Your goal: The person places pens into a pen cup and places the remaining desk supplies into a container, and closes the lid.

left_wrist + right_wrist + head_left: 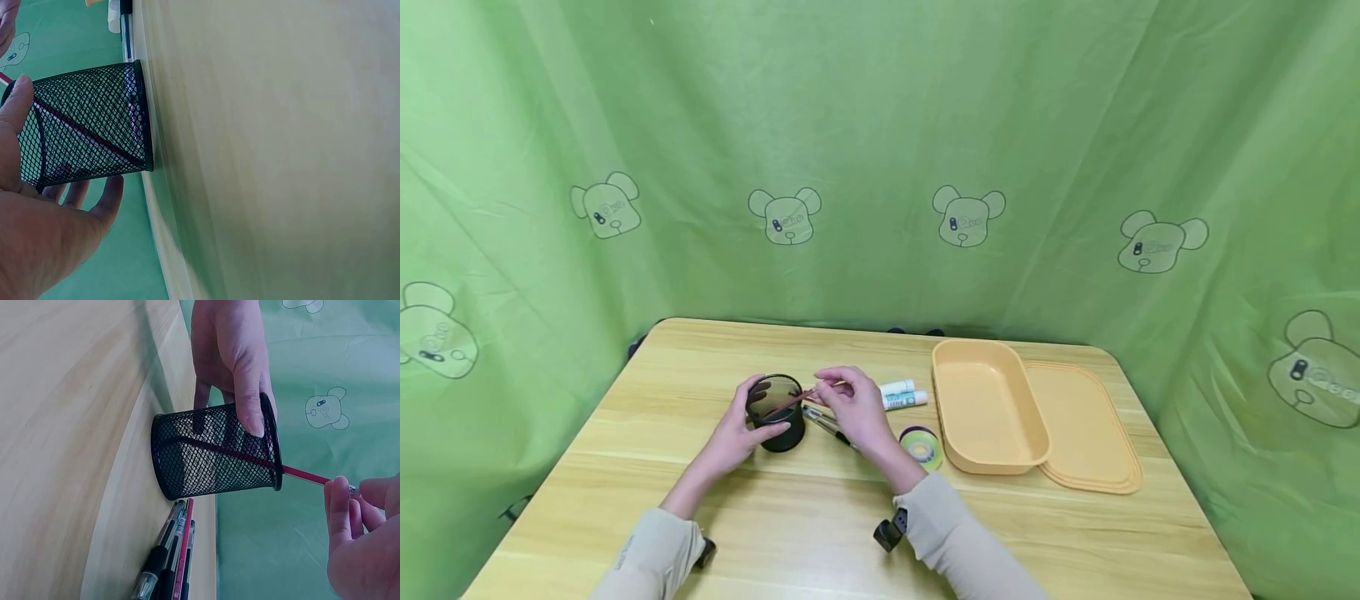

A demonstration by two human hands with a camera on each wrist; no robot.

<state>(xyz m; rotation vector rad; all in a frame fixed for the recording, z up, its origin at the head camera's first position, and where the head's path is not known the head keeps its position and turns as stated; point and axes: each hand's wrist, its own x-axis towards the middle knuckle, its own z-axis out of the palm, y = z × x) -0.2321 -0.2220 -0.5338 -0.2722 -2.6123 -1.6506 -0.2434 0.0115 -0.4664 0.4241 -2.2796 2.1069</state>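
A black mesh pen holder (pixel 784 439) stands upright on the wooden table. My left hand (pixel 730 437) grips it, with the thumb on the near side and fingers around the far side. Between the thumb and fingertips of my right hand (pixel 859 415) is the metal-tipped end of a red pencil (pixel 306 475). Its other end slants down inside the holder, visible through the mesh in both wrist views. Beside the holder's base lie several black-and-clear pens (pixel 164 556) and another red pencil (pixel 184 553), partly under my right hand in the head view.
Two white glue sticks (pixel 904 401) lie beyond my right hand. A round green-and-purple tape roll (pixel 922 448) sits near an open orange-yellow box (pixel 992 404). The box's lid (pixel 1093 429) lies at its right. A green curtain (pixel 880 125) surrounds the table (pixel 805 525).
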